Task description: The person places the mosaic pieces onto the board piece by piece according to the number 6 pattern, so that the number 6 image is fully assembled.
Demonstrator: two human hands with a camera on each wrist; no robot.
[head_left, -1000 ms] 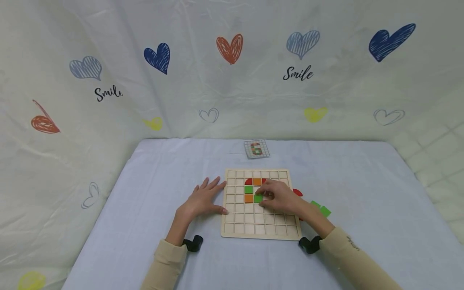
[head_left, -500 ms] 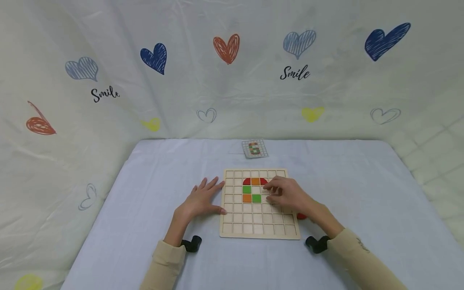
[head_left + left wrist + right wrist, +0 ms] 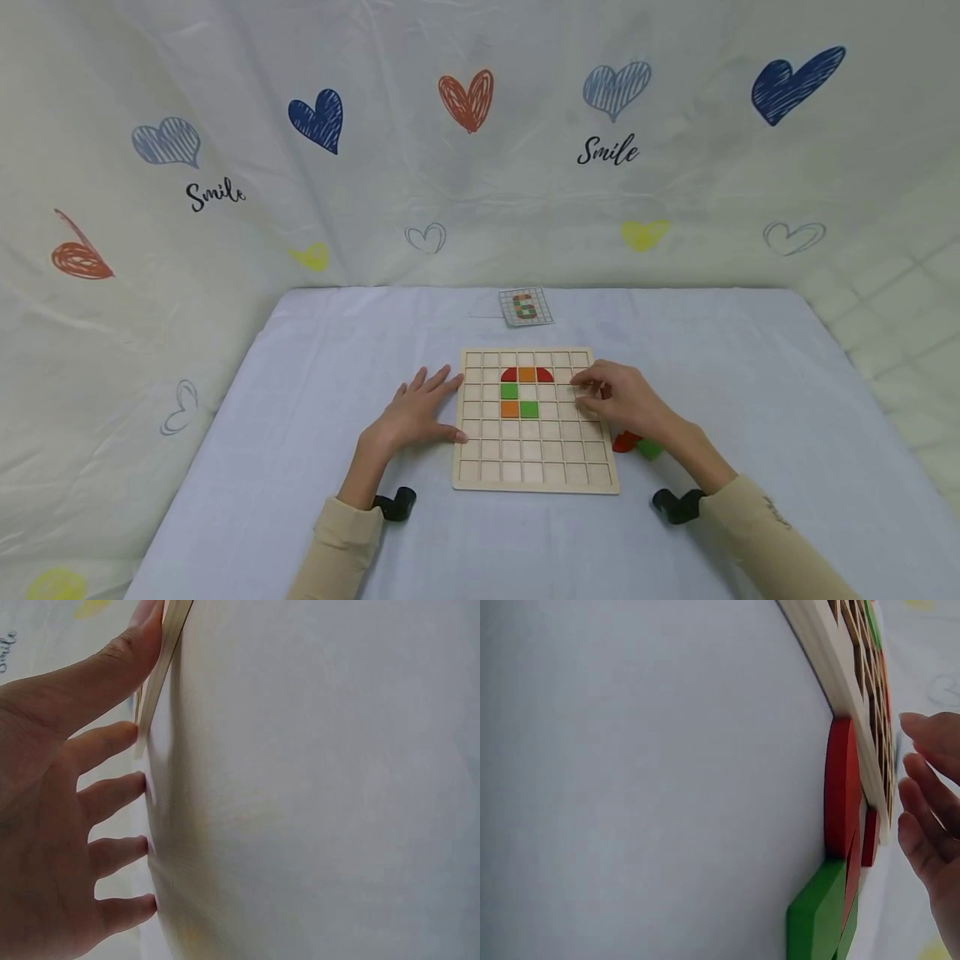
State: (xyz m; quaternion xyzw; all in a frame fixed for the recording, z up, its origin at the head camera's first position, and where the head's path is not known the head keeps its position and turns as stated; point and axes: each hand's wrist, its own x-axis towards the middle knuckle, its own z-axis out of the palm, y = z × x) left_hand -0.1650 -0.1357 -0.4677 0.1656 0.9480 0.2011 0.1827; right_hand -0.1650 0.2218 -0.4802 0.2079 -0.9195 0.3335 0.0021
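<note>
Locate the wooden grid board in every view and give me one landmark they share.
Head: wooden grid board, low, just right of centre.
Left wrist: its edge only, upper left, touched by the left hand.
Right wrist: upper right, slanting down past the nearer red piece.
Shared landmark: white tablecloth.
</note>
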